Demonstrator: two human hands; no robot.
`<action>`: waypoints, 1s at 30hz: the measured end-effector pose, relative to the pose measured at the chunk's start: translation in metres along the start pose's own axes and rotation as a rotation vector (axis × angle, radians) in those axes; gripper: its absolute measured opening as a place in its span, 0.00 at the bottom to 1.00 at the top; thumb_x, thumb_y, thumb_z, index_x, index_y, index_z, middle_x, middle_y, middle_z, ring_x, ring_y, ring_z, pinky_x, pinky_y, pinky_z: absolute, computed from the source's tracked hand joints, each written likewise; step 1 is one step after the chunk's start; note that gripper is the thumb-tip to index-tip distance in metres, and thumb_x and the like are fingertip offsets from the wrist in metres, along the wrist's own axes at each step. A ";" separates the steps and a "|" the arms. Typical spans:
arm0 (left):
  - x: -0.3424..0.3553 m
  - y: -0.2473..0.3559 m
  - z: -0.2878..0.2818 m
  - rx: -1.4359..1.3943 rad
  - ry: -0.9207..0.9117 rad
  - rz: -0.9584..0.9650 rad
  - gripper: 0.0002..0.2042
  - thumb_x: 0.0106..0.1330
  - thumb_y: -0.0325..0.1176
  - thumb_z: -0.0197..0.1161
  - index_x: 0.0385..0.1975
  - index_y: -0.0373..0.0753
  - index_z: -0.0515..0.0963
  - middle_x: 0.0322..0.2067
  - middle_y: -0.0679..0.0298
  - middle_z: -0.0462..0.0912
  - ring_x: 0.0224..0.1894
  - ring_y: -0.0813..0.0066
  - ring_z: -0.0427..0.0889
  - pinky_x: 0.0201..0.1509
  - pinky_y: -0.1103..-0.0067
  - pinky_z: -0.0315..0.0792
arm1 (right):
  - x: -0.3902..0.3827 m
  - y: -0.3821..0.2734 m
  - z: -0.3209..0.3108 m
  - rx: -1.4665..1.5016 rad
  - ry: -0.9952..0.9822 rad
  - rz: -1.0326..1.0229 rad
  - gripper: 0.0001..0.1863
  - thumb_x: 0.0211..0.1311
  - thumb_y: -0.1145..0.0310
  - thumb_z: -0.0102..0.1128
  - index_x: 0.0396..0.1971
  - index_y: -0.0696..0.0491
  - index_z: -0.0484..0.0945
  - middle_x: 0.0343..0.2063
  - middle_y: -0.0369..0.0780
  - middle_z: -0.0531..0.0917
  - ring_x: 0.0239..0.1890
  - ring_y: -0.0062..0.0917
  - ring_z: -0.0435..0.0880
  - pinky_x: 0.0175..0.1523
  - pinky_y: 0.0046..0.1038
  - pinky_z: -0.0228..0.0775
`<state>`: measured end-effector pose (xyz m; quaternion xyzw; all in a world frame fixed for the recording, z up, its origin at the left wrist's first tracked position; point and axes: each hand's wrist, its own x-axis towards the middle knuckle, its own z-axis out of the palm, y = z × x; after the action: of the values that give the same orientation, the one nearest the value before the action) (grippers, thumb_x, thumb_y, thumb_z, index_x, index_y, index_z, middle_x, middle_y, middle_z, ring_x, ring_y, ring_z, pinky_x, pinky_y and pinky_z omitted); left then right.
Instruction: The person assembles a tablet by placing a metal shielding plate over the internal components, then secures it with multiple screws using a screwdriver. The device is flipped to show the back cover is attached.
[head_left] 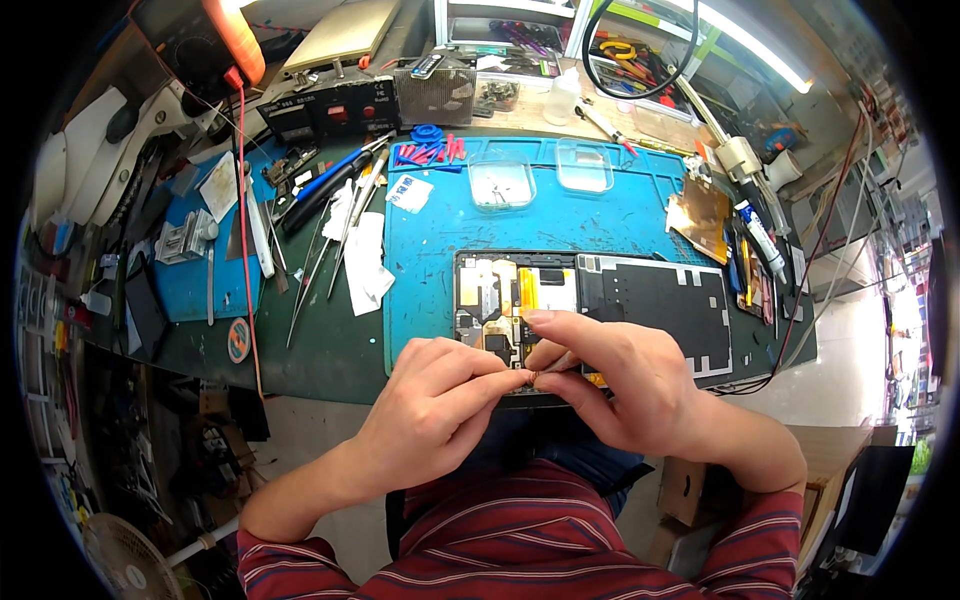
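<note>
An opened tablet (655, 312) lies on the blue work mat (425, 235), its circuit boards, metal shields and orange flex strips bared on the left and a black panel on the right. At its near edge, my left hand (435, 405) and my right hand (635, 385) meet with fingertips nearly touching. Fingers of both hands are pinched together there. Whatever they grip is small and mostly covered by the fingertips, so its kind does not show. Part of the tablet's near edge is hidden under my right hand.
Two clear plastic trays (502, 203) with tiny parts stand at the mat's back. Left of it lie tweezers (310, 262), pens and white tissue (366, 265). A red cable (246, 240) hangs down at the left. On the right are a copper-coloured sheet (700, 218) and a tube (760, 237).
</note>
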<state>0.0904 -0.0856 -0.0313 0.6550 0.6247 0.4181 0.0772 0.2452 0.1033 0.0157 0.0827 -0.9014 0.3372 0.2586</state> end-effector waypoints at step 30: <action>-0.013 -0.012 0.004 0.400 0.021 0.194 0.20 0.58 0.30 0.68 0.53 0.42 0.88 0.51 0.66 0.79 0.53 0.67 0.79 0.56 0.70 0.75 | 0.004 -0.008 -0.001 -0.077 0.003 -0.072 0.28 0.58 0.73 0.76 0.61 0.58 0.82 0.41 0.45 0.89 0.35 0.33 0.90 0.36 0.31 0.83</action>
<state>0.0856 -0.0932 -0.0476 0.7099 0.6300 0.2980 -0.1011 0.2445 0.0979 0.0229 0.1046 -0.9099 0.2929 0.2746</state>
